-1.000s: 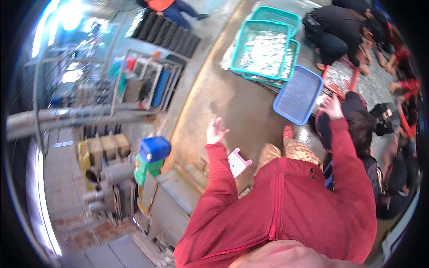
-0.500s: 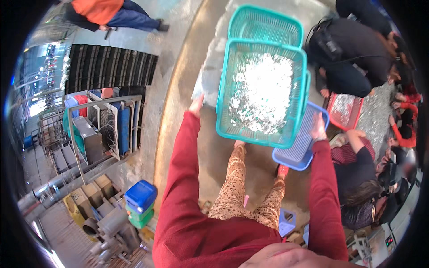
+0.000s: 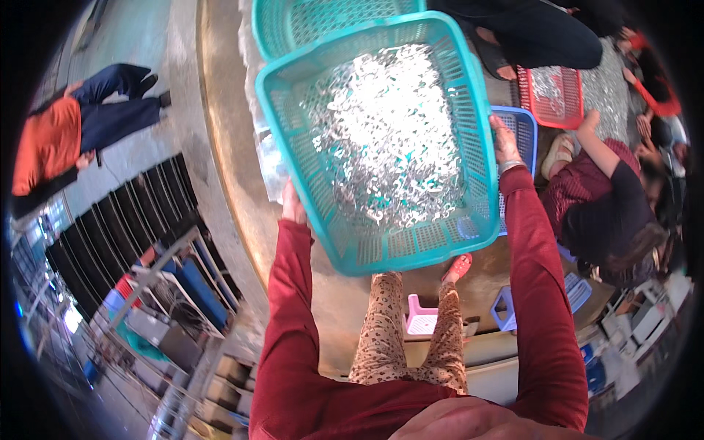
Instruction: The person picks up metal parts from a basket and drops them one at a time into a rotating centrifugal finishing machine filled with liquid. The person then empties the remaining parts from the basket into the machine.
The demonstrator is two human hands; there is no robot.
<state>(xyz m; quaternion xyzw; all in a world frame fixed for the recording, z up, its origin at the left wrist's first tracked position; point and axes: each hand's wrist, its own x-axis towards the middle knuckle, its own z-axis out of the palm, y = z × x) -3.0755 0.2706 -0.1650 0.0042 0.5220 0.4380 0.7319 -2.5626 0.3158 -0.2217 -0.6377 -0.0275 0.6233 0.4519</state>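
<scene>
A turquoise plastic basket (image 3: pixel 381 253) with slotted walls is held up in front of me, tilted a little. Heaped in it are many small, shiny, silvery pieces (image 3: pixel 400 125), washed out by glare in the middle. My left hand (image 3: pixel 293 204) grips its left side, the fingers partly hidden by the wall. On the opposite side, my right hand (image 3: pixel 506 143) is closed at the rim. Just beyond stands a second turquoise basket (image 3: pixel 315 26), partly covered by the held one. A blue basket (image 3: pixel 524 123) lies below, behind my right hand.
A red basket (image 3: pixel 550 121) with silvery pieces stands at right, beside a seated person in dark clothing (image 3: pixel 612 198). Another person's dark-trousered leg (image 3: pixel 543 37) is at top right. A pink stool (image 3: pixel 422 323) stands near my feet. Far left, a person wears an orange top (image 3: pixel 55 143).
My hands, apart from the basket before, now hold its two sides. The basket looks larger, closer and turned. My view has swung, and the person in orange appears lower at the left.
</scene>
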